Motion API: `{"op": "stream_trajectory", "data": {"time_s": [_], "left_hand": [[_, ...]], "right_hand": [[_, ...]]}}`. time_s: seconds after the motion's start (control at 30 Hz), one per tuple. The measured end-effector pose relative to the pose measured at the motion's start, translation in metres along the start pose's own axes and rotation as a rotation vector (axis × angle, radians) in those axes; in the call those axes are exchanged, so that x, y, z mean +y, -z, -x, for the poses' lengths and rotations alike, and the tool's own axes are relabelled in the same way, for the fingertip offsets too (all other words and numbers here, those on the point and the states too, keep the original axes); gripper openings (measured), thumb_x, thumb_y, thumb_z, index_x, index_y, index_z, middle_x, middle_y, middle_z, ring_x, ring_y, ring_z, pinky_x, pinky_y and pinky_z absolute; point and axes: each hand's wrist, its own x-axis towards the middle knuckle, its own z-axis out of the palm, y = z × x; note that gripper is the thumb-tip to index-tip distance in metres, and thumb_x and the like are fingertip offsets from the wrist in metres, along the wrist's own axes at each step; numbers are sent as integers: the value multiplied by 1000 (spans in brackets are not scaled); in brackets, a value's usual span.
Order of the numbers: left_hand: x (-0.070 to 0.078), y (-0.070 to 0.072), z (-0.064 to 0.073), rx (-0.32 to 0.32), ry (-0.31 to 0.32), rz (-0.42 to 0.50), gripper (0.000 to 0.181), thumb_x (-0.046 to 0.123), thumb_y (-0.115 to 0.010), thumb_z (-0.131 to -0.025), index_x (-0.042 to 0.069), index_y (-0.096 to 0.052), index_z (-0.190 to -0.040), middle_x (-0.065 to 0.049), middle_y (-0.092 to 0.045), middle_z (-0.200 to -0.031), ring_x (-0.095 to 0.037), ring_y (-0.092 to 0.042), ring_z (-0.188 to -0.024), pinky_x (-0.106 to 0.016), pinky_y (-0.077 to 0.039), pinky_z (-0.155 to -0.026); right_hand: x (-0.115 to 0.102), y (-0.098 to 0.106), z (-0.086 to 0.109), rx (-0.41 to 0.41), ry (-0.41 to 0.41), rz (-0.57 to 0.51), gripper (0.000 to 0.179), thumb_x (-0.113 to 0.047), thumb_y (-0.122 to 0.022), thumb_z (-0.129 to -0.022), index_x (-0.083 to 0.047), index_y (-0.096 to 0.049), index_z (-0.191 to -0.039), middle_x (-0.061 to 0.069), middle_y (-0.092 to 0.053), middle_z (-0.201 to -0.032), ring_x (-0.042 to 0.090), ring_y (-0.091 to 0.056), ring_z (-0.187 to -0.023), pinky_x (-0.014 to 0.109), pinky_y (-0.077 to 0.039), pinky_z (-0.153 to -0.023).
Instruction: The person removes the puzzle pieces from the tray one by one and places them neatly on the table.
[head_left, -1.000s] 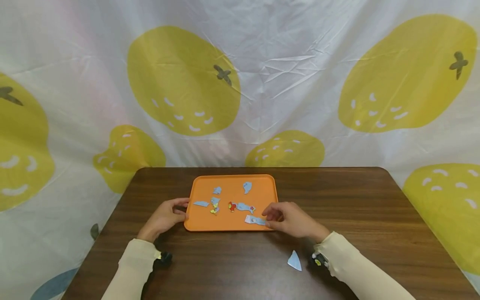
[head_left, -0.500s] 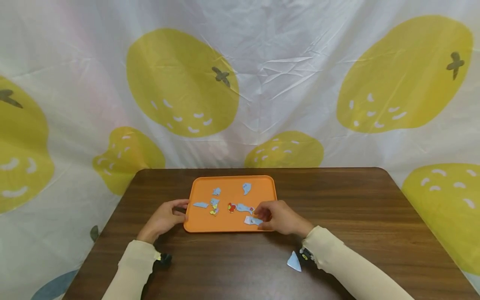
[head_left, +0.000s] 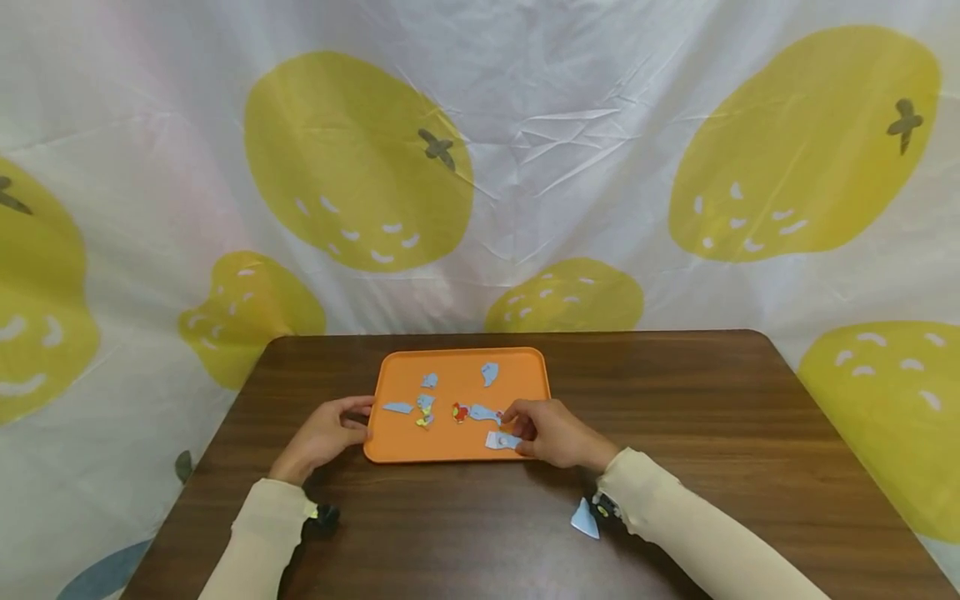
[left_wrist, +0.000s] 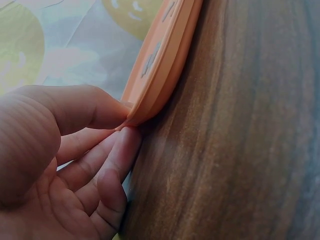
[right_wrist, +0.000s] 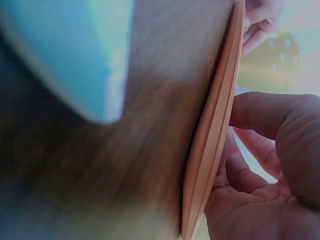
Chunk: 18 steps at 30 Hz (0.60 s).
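Observation:
My left hand pinches the left rim of an orange tray. In the left wrist view its thumb lies above the rim and fingers below. My right hand is over the tray's front right corner, its thumb at a flat pale-blue cut-out piece with a white end. Its index fingertip is at the end of another pale-blue piece, which adjoins a red one. In the right wrist view the tray rim hides what lies between this hand's thumb and fingers; I cannot tell whether they pinch the piece.
Other flat pieces lie on the tray: a pale-blue one at back right, a small one at back left, a sliver, and a blue and yellow cluster. A blue triangular piece lies on the dark wooden table.
My right hand has moved left, further over the tray and across the right end of the white-ended piece. My left hand keeps its hold on the tray's rim. The head view has shifted slightly.

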Motion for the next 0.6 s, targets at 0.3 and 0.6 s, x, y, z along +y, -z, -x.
{"op": "stream_trajectory", "data": {"time_s": [0.3, 0.6], "left_hand": [[2, -1, 2, -10, 22, 4, 60, 7, -74, -84, 9, -55, -141, -16, -61, -129, -21, -69, -100, -27, -54, -78], [2, 0, 2, 2, 5, 1, 61, 7, -75, -84, 6, -54, -141, -18, -61, -129, -24, -68, -101, -29, -55, -77]], "right_hand": [[-2, 2, 0, -31, 18, 4, 39, -4, -76, -80, -11, -66, -117, 0, -64, -82, 9, -57, -69, 21, -48, -64], [-3, 10, 2, -31, 41, -26, 57, 6, -65, -83, -14, -59, -136, -1, -64, -80, 7, -56, -65, 22, -49, -59]]}}
